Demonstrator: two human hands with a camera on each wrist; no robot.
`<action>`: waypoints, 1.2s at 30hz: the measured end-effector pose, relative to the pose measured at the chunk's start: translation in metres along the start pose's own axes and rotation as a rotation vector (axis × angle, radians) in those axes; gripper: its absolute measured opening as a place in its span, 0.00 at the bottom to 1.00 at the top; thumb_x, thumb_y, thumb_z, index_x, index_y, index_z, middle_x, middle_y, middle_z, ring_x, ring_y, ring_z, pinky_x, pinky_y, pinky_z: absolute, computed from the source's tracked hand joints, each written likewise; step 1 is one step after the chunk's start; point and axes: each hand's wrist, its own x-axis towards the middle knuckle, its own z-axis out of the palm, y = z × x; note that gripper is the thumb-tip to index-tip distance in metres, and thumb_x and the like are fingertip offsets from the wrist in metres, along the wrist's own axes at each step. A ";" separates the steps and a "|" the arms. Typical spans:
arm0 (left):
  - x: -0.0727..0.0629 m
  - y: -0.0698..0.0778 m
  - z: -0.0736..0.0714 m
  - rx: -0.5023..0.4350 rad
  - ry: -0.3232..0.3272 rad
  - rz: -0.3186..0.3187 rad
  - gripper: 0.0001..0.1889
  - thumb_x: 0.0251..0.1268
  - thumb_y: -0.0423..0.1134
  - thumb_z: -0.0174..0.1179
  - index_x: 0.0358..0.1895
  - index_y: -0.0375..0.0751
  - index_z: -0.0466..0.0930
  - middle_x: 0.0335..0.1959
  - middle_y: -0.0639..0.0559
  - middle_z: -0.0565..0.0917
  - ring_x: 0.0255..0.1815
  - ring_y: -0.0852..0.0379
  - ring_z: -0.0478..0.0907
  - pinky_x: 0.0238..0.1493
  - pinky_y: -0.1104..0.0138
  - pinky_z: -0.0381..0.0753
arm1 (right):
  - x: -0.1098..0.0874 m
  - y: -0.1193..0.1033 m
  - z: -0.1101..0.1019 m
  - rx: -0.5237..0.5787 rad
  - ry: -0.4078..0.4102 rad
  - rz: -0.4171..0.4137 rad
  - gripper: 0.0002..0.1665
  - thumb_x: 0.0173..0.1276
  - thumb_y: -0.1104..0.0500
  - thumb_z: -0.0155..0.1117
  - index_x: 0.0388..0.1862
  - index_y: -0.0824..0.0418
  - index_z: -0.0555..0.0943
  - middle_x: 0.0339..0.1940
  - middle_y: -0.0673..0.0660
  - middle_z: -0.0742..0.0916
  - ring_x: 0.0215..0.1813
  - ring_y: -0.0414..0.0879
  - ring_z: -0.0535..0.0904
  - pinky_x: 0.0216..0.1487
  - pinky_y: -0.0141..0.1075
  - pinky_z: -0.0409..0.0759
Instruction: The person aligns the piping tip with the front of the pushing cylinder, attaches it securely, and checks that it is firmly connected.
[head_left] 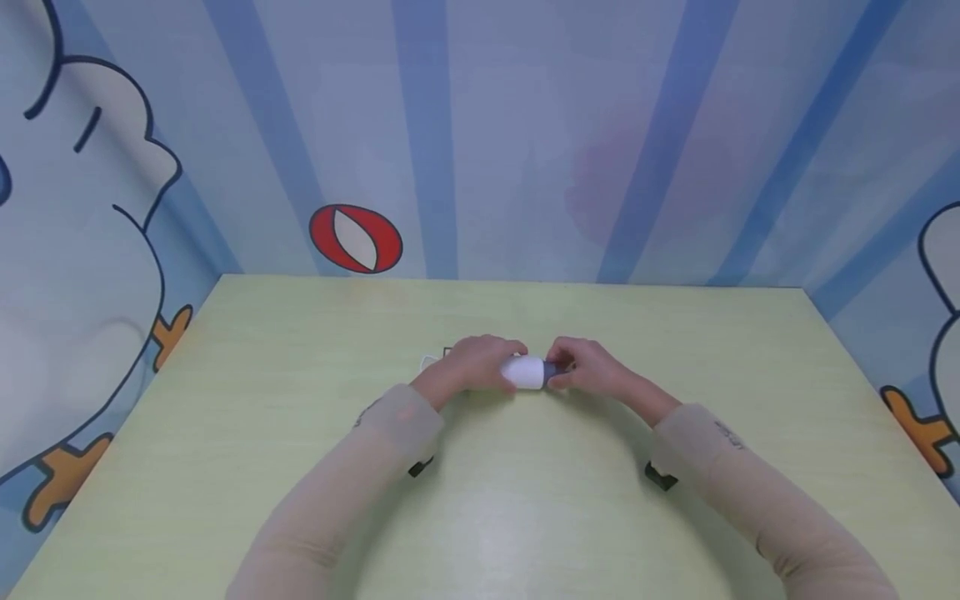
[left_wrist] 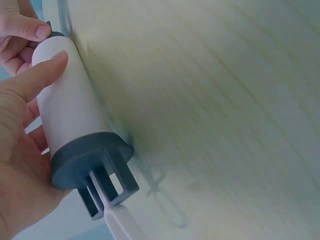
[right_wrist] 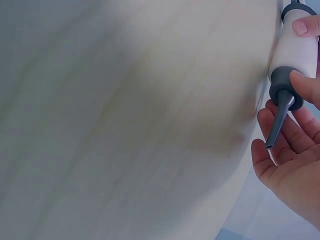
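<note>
A white cylinder (head_left: 523, 372) with dark grey ends, like an icing syringe, is held lengthwise above the table between both hands. My left hand (head_left: 482, 364) grips its white barrel (left_wrist: 75, 112), thumb along the side. At the left end, a grey cap (left_wrist: 85, 156) has two slotted arms, and a white rod (left_wrist: 121, 220) extends out between them. My right hand (head_left: 590, 367) pinches the grey collar (right_wrist: 283, 80) at the other end between thumb and fingers. From that collar a thin grey spout (right_wrist: 278, 122) points out over the right fingers. The left palm hides part of the barrel.
A pale yellow-green table (head_left: 495, 508) lies under both forearms. Behind it rises a blue striped wall (head_left: 510, 150) with a red and white ball picture (head_left: 356, 239). Printed side panels with cartoon figures flank the table left and right.
</note>
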 end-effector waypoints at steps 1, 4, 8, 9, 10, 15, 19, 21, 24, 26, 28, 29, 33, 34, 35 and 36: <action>0.000 -0.001 0.001 0.022 0.007 0.002 0.31 0.47 0.49 0.64 0.58 0.51 0.68 0.52 0.53 0.77 0.48 0.53 0.74 0.45 0.60 0.71 | 0.000 0.000 0.000 -0.001 -0.003 -0.001 0.14 0.52 0.65 0.65 0.38 0.65 0.74 0.40 0.62 0.82 0.42 0.51 0.78 0.41 0.38 0.77; -0.003 -0.006 0.002 0.087 0.024 -0.003 0.34 0.47 0.52 0.63 0.61 0.52 0.65 0.55 0.53 0.75 0.51 0.53 0.73 0.47 0.59 0.69 | -0.002 0.001 -0.001 -0.001 -0.009 0.006 0.16 0.52 0.64 0.65 0.41 0.65 0.74 0.42 0.63 0.82 0.45 0.52 0.77 0.43 0.40 0.77; -0.008 -0.010 0.003 0.083 0.029 -0.029 0.36 0.47 0.54 0.63 0.63 0.53 0.63 0.57 0.52 0.72 0.54 0.52 0.70 0.51 0.57 0.66 | -0.003 0.004 -0.001 -0.002 -0.016 0.031 0.19 0.53 0.63 0.65 0.44 0.64 0.74 0.44 0.62 0.81 0.47 0.52 0.76 0.46 0.42 0.75; -0.010 -0.011 0.002 0.073 0.031 -0.031 0.36 0.46 0.53 0.64 0.63 0.53 0.62 0.58 0.52 0.72 0.55 0.52 0.70 0.51 0.56 0.65 | -0.003 0.005 0.000 -0.004 -0.017 0.037 0.20 0.53 0.62 0.65 0.45 0.64 0.73 0.44 0.62 0.81 0.47 0.52 0.76 0.47 0.42 0.75; -0.011 -0.012 0.002 0.057 0.031 -0.032 0.37 0.46 0.53 0.64 0.63 0.52 0.62 0.58 0.51 0.72 0.55 0.51 0.69 0.52 0.56 0.65 | -0.003 0.006 0.000 -0.006 -0.019 0.042 0.20 0.53 0.62 0.65 0.46 0.64 0.73 0.45 0.62 0.80 0.47 0.52 0.76 0.47 0.42 0.75; -0.014 -0.016 0.003 0.025 0.037 -0.023 0.37 0.46 0.53 0.64 0.63 0.52 0.62 0.59 0.50 0.71 0.57 0.51 0.68 0.53 0.55 0.63 | -0.003 0.008 0.000 -0.005 -0.029 0.055 0.21 0.53 0.61 0.65 0.46 0.64 0.73 0.45 0.62 0.80 0.47 0.52 0.75 0.48 0.43 0.74; -0.014 -0.021 0.007 0.012 0.049 -0.026 0.38 0.45 0.53 0.64 0.63 0.52 0.62 0.60 0.51 0.70 0.59 0.51 0.66 0.55 0.55 0.62 | -0.004 0.006 0.000 -0.006 -0.022 0.047 0.21 0.52 0.61 0.66 0.45 0.63 0.74 0.43 0.59 0.81 0.46 0.50 0.75 0.48 0.41 0.74; -0.014 -0.022 0.008 0.004 0.054 -0.030 0.38 0.45 0.53 0.65 0.63 0.52 0.62 0.60 0.52 0.70 0.59 0.52 0.66 0.56 0.55 0.61 | -0.005 0.006 -0.001 -0.008 -0.022 0.043 0.21 0.52 0.60 0.66 0.45 0.63 0.74 0.43 0.59 0.81 0.46 0.50 0.75 0.48 0.42 0.74; -0.017 -0.022 0.009 -0.004 0.061 -0.036 0.39 0.45 0.53 0.65 0.64 0.53 0.61 0.61 0.52 0.69 0.60 0.52 0.65 0.57 0.55 0.60 | -0.007 0.006 -0.002 -0.015 -0.024 0.045 0.21 0.53 0.60 0.66 0.46 0.63 0.73 0.44 0.59 0.81 0.47 0.50 0.75 0.49 0.42 0.73; -0.021 -0.023 0.008 -0.015 0.068 -0.036 0.39 0.45 0.53 0.65 0.64 0.53 0.61 0.61 0.52 0.68 0.61 0.52 0.64 0.58 0.54 0.59 | -0.008 0.008 -0.004 -0.021 -0.033 0.047 0.22 0.53 0.59 0.65 0.48 0.64 0.73 0.46 0.61 0.80 0.49 0.52 0.75 0.50 0.44 0.73; -0.025 -0.026 0.008 -0.030 0.079 -0.036 0.39 0.45 0.53 0.65 0.64 0.53 0.60 0.62 0.51 0.67 0.62 0.52 0.62 0.60 0.54 0.58 | -0.011 0.010 -0.007 -0.031 -0.029 0.049 0.24 0.54 0.59 0.64 0.49 0.64 0.72 0.47 0.61 0.79 0.50 0.53 0.74 0.50 0.44 0.73; -0.028 -0.028 0.007 -0.038 0.084 -0.039 0.40 0.45 0.53 0.65 0.65 0.53 0.59 0.63 0.52 0.66 0.63 0.52 0.61 0.60 0.53 0.57 | -0.012 0.011 -0.009 -0.036 -0.024 0.052 0.24 0.54 0.58 0.64 0.50 0.64 0.72 0.48 0.61 0.79 0.51 0.53 0.73 0.49 0.44 0.73; -0.039 -0.037 0.006 -0.112 0.107 -0.061 0.41 0.44 0.53 0.65 0.65 0.53 0.58 0.64 0.52 0.64 0.65 0.51 0.59 0.62 0.51 0.56 | -0.021 0.015 -0.019 -0.034 0.001 0.038 0.25 0.55 0.58 0.63 0.52 0.64 0.71 0.51 0.62 0.77 0.52 0.55 0.72 0.48 0.45 0.73; -0.042 -0.040 0.006 -0.126 0.111 -0.071 0.41 0.44 0.53 0.65 0.66 0.53 0.57 0.65 0.52 0.63 0.65 0.52 0.58 0.62 0.51 0.56 | -0.023 0.016 -0.021 -0.030 0.006 0.032 0.25 0.56 0.58 0.63 0.52 0.65 0.71 0.51 0.62 0.77 0.53 0.56 0.71 0.48 0.46 0.73; -0.045 -0.043 0.006 -0.142 0.116 -0.077 0.42 0.44 0.53 0.65 0.66 0.53 0.57 0.65 0.52 0.63 0.65 0.52 0.58 0.63 0.51 0.56 | -0.025 0.016 -0.024 -0.029 0.009 0.030 0.25 0.56 0.58 0.62 0.52 0.65 0.71 0.51 0.63 0.77 0.53 0.56 0.71 0.49 0.46 0.72; -0.048 -0.045 0.006 -0.161 0.122 -0.079 0.42 0.44 0.53 0.66 0.66 0.52 0.56 0.65 0.52 0.63 0.66 0.52 0.58 0.63 0.51 0.56 | -0.028 0.017 -0.026 -0.028 0.011 0.023 0.25 0.56 0.58 0.62 0.53 0.65 0.71 0.52 0.63 0.77 0.53 0.56 0.71 0.49 0.47 0.72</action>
